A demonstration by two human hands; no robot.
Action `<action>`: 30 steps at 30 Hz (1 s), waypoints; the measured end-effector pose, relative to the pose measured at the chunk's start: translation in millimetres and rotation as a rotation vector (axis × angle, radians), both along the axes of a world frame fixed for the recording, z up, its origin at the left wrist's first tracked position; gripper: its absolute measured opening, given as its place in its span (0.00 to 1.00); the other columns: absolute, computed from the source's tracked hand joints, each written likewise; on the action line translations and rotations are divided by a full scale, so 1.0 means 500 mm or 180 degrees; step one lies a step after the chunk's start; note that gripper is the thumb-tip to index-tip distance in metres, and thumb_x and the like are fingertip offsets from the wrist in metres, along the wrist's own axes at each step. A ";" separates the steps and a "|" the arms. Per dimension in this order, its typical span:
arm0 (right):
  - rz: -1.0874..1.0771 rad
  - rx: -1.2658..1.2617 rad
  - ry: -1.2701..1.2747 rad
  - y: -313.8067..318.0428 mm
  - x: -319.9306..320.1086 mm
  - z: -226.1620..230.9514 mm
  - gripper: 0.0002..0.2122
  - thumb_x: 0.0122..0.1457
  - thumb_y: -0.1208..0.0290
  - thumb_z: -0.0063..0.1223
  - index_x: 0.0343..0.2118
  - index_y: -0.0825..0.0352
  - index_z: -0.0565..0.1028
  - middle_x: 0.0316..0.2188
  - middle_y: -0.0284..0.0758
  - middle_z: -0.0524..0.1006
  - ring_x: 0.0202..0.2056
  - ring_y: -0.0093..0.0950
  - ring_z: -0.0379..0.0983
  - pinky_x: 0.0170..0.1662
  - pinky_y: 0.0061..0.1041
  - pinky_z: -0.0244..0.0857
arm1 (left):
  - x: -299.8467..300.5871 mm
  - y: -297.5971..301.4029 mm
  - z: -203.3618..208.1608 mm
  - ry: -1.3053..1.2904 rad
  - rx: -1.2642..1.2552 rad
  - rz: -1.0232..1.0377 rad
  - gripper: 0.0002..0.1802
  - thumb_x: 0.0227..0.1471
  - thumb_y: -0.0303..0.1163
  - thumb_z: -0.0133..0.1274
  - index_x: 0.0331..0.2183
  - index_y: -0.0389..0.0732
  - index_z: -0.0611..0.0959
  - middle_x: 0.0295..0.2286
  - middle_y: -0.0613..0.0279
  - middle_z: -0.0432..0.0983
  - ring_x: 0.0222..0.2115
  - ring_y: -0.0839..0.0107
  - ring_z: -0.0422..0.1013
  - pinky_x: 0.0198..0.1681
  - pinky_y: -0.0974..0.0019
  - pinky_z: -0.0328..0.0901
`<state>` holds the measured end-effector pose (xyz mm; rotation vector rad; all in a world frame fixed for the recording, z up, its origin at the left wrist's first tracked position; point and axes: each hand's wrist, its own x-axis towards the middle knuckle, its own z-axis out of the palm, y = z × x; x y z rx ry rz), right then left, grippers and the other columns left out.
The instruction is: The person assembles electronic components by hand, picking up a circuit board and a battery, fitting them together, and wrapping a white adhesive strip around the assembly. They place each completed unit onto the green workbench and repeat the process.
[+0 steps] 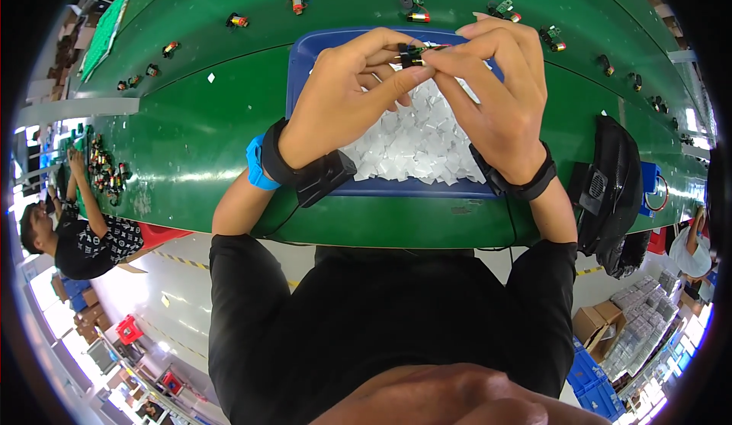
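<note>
Both of my hands are raised over the far part of a blue tray (412, 189) full of small white paper-like pieces (415, 143). Between my fingertips is a small black and green electronic assembly (412, 56), with thin wires toward its right side. My left hand (343, 93) pinches it from the left with thumb and fingers. From the right, my right hand (499, 93) pinches at its wire end; the exact spot is covered by the fingertips. Each wrist wears a black strap with a dark device, and a blue band (259, 166) circles the left one.
Similar assemblies with red and yellow cylinders (298, 2) stand spaced in a line along the green conveyor-like table (175, 150). A black bag (616, 181) and blue box (650, 187) sit at right. A co-worker (88, 234) at left reaches near piled assemblies (107, 170).
</note>
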<state>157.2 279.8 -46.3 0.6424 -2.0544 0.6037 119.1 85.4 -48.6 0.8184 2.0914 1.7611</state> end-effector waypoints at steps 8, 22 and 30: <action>0.0209 -0.0833 -0.1142 0.020 0.016 0.039 0.10 0.47 0.79 0.70 0.33 0.68 0.81 0.25 0.31 0.74 0.34 0.23 0.73 0.36 0.20 0.68 | -0.015 0.002 -0.008 -0.0357 0.1079 0.0019 0.18 0.60 0.27 0.56 0.49 0.30 0.74 0.37 0.53 0.80 0.28 0.72 0.78 0.26 0.72 0.71; 0.0976 -0.2351 -0.1911 -0.011 0.019 -0.002 0.09 0.59 0.76 0.62 0.39 0.75 0.80 0.27 0.32 0.76 0.22 0.17 0.71 0.25 0.15 0.65 | 0.011 0.015 -0.014 0.0801 0.0605 0.0583 0.18 0.54 0.24 0.62 0.46 0.31 0.78 0.32 0.57 0.82 0.25 0.75 0.79 0.27 0.76 0.72; 0.1307 -0.2677 -0.2197 -0.021 0.024 -0.002 0.08 0.61 0.77 0.60 0.39 0.76 0.79 0.28 0.33 0.75 0.21 0.17 0.70 0.23 0.16 0.64 | 0.009 0.005 -0.012 0.1726 0.0249 0.0639 0.21 0.50 0.24 0.65 0.46 0.33 0.80 0.32 0.58 0.82 0.24 0.75 0.79 0.26 0.76 0.72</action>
